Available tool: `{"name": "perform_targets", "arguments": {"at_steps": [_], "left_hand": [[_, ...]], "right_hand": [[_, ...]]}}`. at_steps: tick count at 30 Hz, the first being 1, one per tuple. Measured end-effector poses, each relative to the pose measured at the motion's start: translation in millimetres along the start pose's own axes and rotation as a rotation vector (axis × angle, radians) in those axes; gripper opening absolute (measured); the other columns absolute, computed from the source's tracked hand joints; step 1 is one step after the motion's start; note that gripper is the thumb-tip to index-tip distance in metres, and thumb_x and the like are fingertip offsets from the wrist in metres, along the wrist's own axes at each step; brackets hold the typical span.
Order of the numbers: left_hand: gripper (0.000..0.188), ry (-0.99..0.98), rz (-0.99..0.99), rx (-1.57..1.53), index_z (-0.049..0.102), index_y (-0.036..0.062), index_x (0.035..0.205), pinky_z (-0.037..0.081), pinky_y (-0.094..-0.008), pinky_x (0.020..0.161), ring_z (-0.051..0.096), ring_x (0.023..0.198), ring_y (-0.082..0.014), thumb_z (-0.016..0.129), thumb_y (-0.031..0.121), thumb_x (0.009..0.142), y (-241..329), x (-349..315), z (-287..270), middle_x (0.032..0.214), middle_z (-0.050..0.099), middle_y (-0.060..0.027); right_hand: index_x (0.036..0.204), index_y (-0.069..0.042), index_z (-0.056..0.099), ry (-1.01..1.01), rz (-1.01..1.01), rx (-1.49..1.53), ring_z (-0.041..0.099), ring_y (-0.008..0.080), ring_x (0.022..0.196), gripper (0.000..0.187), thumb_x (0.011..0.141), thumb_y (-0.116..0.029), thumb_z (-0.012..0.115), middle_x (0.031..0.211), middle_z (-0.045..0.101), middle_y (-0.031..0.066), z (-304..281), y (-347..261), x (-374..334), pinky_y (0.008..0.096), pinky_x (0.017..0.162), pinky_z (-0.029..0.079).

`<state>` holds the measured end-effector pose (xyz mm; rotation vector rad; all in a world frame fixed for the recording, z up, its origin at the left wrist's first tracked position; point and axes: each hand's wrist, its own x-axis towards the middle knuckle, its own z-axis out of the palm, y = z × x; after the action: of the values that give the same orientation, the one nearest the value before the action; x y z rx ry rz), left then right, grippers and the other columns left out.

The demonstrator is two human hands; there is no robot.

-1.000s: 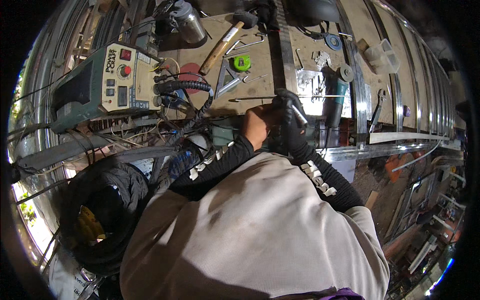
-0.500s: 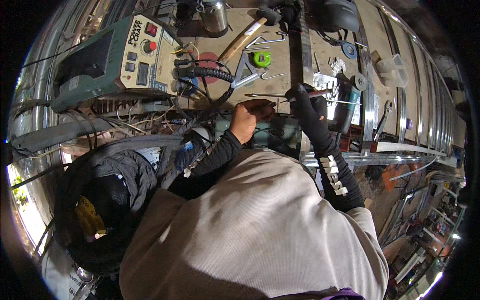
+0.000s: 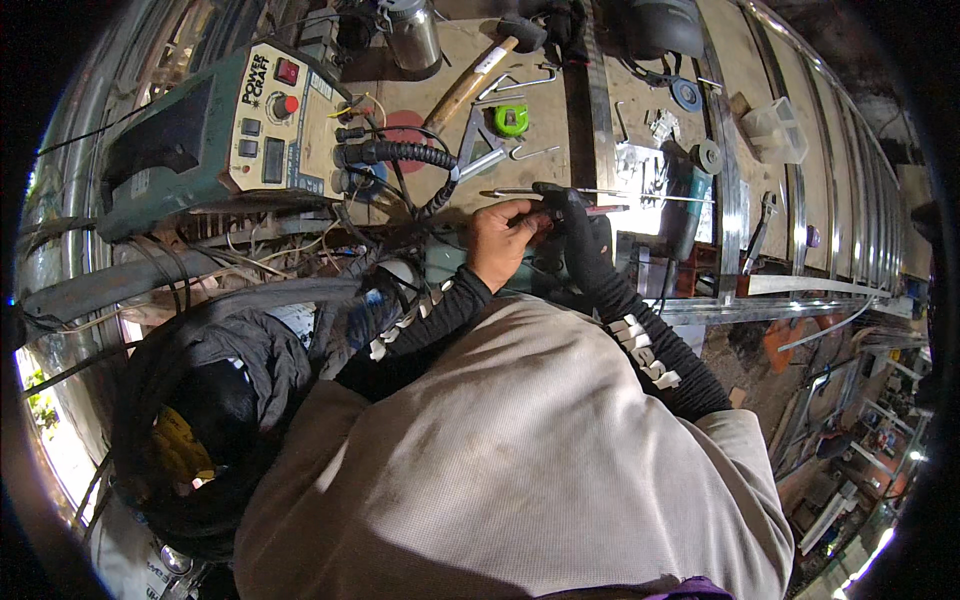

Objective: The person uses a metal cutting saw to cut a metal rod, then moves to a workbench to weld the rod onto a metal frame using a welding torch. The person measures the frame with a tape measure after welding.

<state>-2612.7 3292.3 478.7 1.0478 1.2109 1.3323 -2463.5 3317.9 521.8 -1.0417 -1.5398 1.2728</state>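
Observation:
My bare left hand (image 3: pixel 499 243) is closed, thumb and fingers pinched together in front of my body. Whatever lies between its fingertips is dark and too small to make out. Close against it is my right hand (image 3: pixel 584 240), in a black glove, its fingers closed round a slim tool with a dark red shaft (image 3: pixel 606 210). The tool's kind cannot be told, and its working end is hidden by the hands. Just beyond the fingers, a thin metal rod (image 3: pixel 670 198) lies along the bench, partly covered by the right hand.
A green welding machine (image 3: pixel 215 150) with cables stands at the left. On the bench (image 3: pixel 440 50) lie a mallet (image 3: pixel 470 85), a green tape measure (image 3: pixel 511 120), hex keys and a teal angle grinder (image 3: pixel 695 195). A clear plastic container (image 3: pixel 775 135) sits farther right, beside metal bars.
My right hand has moved left, bringing the red-shafted tool up to my left hand. The left hand has turned slightly and stays pinched. The view has shifted a little.

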Motion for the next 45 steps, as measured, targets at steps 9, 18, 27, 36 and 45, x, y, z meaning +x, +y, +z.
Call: {"name": "perform_targets", "arguments": {"at_steps": [9,18,27,36,45], "left_hand": [[0.011,0.123,0.314,0.436,0.064,-0.0007,0.100,0.052,-0.0347,0.066,0.067,0.068,-0.0231,0.066,0.010,0.096,-41,-1,2,0.072,0.065,-0.0122],[0.048,0.593,0.035,0.873,0.052,-0.0045,0.123,0.050,-0.0536,0.086,0.065,0.101,-0.0494,0.061,0.038,0.102,-108,91,-55,0.107,0.068,-0.0310],[0.044,0.362,-0.791,-0.298,0.062,0.0072,0.117,0.048,-0.0324,0.068,0.059,0.084,-0.0141,0.068,0.047,0.098,-117,35,80,0.099,0.067,-0.0049],[0.015,0.600,-0.370,-0.588,0.052,0.0131,0.116,0.056,-0.0378,0.073,0.061,0.084,-0.0195,0.047,0.026,0.110,-55,86,121,0.099,0.059,-0.0033],[0.018,0.170,0.543,-0.341,0.063,0.0057,0.105,0.039,-0.0263,0.060,0.048,0.069,-0.0113,0.054,0.021,0.108,167,129,112,0.091,0.056,-0.0001]], "right_hand": [[0.149,-0.006,0.047,-0.249,0.496,0.288,0.067,0.0148,0.095,0.053,0.101,-0.018,0.066,0.118,0.068,0.0116,-30,51,1,0.0318,0.080,0.057],[0.105,0.003,0.063,0.391,0.298,-1.298,0.070,0.0457,0.081,0.057,0.078,-0.043,0.084,0.087,0.071,0.0252,-228,130,-20,0.0524,0.070,0.055],[0.104,0.003,0.063,0.231,0.575,-0.497,0.073,0.0372,0.085,0.055,0.078,-0.041,0.083,0.092,0.073,0.0234,-288,211,-12,0.0449,0.072,0.057],[0.130,-0.010,0.067,-0.045,-0.151,-0.773,0.072,0.0272,0.100,0.033,0.098,-0.020,0.063,0.115,0.072,0.0177,-299,178,-85,0.0405,0.085,0.059],[0.124,-0.008,0.061,0.215,0.470,0.360,0.069,0.0202,0.088,0.040,0.097,-0.038,0.066,0.100,0.069,0.0074,-259,112,-90,0.0366,0.076,0.058]]}}
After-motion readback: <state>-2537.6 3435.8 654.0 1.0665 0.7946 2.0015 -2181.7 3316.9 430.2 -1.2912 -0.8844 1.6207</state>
